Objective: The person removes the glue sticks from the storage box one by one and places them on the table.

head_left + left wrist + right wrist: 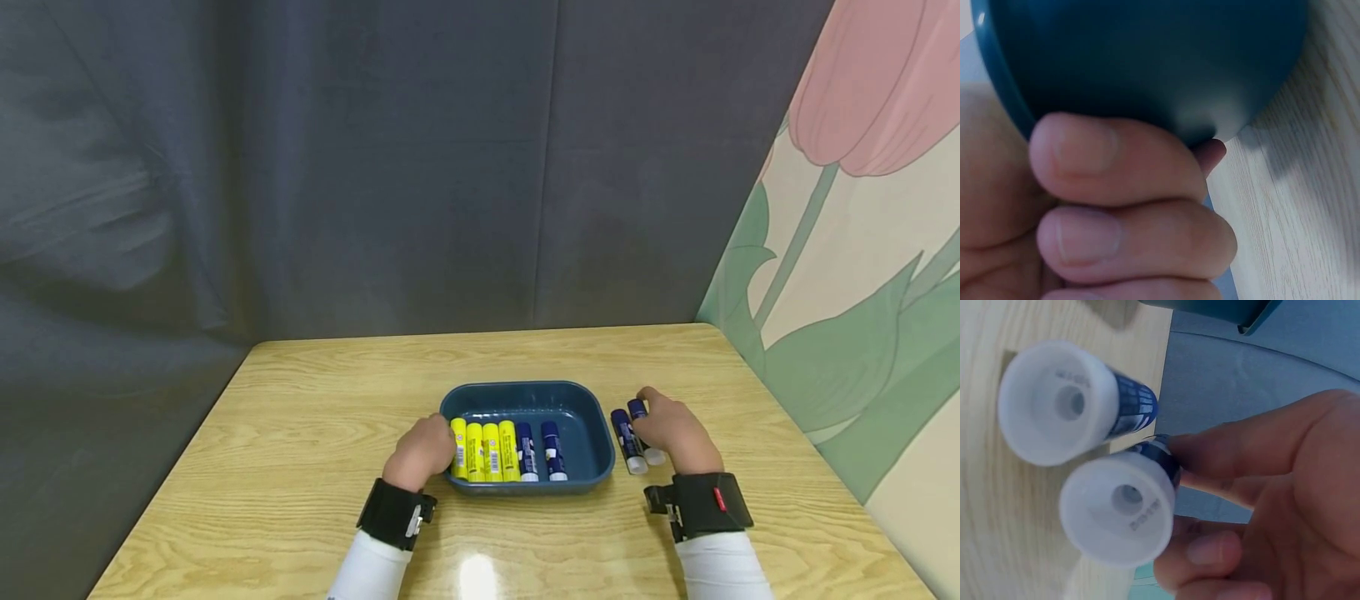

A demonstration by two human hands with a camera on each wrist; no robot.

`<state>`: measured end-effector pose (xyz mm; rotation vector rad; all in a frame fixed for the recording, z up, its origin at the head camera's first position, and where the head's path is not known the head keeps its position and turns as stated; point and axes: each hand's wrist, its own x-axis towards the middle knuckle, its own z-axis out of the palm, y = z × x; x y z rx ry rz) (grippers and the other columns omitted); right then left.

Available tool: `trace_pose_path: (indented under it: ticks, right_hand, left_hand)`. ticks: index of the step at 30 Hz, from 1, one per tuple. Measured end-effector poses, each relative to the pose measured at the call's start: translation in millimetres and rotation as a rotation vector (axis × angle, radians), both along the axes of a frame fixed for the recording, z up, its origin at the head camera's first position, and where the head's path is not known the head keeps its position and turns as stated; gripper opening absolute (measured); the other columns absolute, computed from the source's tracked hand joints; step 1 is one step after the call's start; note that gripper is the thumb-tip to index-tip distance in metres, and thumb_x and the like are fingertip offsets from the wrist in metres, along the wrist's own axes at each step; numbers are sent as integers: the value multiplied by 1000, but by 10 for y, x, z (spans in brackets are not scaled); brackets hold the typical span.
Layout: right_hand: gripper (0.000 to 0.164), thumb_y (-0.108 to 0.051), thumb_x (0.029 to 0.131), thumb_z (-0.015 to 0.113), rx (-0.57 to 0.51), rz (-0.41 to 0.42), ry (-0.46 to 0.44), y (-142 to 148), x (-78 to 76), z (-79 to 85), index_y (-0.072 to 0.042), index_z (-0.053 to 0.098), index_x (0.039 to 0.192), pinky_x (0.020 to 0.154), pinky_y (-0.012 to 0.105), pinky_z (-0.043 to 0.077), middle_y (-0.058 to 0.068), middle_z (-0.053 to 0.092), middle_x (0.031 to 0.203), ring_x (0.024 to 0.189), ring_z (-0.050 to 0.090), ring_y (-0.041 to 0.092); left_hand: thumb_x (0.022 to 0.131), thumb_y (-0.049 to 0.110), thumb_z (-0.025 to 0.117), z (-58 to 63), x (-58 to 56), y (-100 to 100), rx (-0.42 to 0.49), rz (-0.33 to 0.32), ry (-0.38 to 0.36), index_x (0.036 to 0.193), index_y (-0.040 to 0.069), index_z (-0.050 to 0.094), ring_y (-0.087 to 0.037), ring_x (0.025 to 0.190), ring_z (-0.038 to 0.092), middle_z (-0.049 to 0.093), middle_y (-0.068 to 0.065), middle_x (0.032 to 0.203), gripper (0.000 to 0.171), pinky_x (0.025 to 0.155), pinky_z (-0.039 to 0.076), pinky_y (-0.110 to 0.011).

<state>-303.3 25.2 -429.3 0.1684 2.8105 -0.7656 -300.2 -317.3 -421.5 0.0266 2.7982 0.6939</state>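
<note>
A dark teal tray [540, 488] holds several yellow glue sticks [492, 452] in a row and two blue glue sticks [553, 451] to their right. My left hand [429, 447] grips the tray's left side, its fingers [1129, 159] curled at the rim in the left wrist view. Right of the tray, two more blue glue sticks with white bases lie side by side on the table. My right hand [672, 429] pinches the outer glue stick [1119, 509] between thumb and fingers. The inner glue stick [628, 442] lies beside it, untouched by the hand.
The wooden table [322, 467] extends around the tray. A dark grey curtain [420, 183] hangs behind its far edge. On the right stands a wall [862, 333] painted with a pink tulip and green leaves.
</note>
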Motion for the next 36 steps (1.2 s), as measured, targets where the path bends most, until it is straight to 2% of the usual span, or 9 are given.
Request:
trace_pose_path:
  ticks: [9,20,33,36]
  right_hand:
    - [53,-11,84,49,-12,-5,-29,50,-19,-85,5,36,134,71,48,45,34,54,112,85,54,35]
    - [54,-9,85,47,-38,-24,-64,53,-30,-119,5,33,135,74,51,45,36,52,114,89,54,37]
    - [55,-8,88,42,-59,-19,-117,31,-33,-111,2,27,140,76,50,44,38,45,125,94,53,38]
    - [55,-7,87,42,-57,-11,-110,27,-25,-100,3,27,140,72,45,44,37,46,122,89,52,36]
  left_hand:
    - [95,10,41,-13,-6,-5,5,3,-7,84,1,54,-19,52,45,46,-7,64,20,46,34,-28]
    - [94,9,41,-11,-3,-8,9,-7,1,80,2,55,-18,50,44,46,-6,62,21,44,33,-28]
    - [94,10,41,-16,-19,-3,3,0,-5,82,2,54,-18,51,45,47,-6,63,20,45,34,-28]
    - [94,9,40,-23,-19,-2,2,1,-9,82,1,54,-18,51,45,47,-6,63,20,45,34,-28]
